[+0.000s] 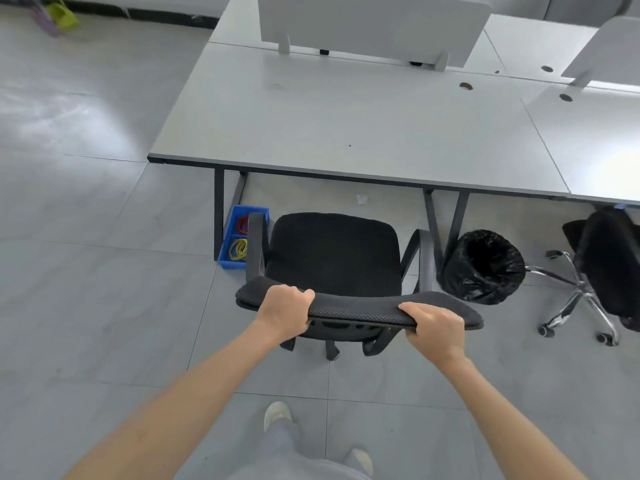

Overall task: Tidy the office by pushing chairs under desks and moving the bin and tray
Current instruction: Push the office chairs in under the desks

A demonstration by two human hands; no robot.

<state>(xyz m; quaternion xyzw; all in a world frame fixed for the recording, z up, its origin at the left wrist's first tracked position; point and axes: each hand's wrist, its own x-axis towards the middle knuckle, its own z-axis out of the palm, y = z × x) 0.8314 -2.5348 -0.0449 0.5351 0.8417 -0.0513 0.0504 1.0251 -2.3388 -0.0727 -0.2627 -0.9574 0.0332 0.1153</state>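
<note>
Grey floor tiles point(86, 306) fill the near ground, where two pale shoes point(277, 414) stand behind the black office chair point(332, 258). Both hands grasp the top edge of its mesh backrest: the left hand point(284, 311) curls its fingers over the left part, the right hand point(437, 328) wraps the right part. That top edge runs left to right, roughly parallel to the table's front edge, and the seat faces away from the person, toward the table point(346, 126). The chair has a dark padded seat and two black armrests; its front sits just short of the table edge, between the table's left legs and its right legs, with open floor under the tabletop ahead.

Just left of the chair, touching or nearly touching the left armrest, a blue tray point(239, 216) lies on the floor by the table leg, holding red and yellow loops. Right of the chair, beside the right table legs, stands a bin point(485, 268) lined with a black bag. Further right is a second black chair point(602, 265) on a chrome star base. White divider panels point(374, 26) stand at the table's far edge.
</note>
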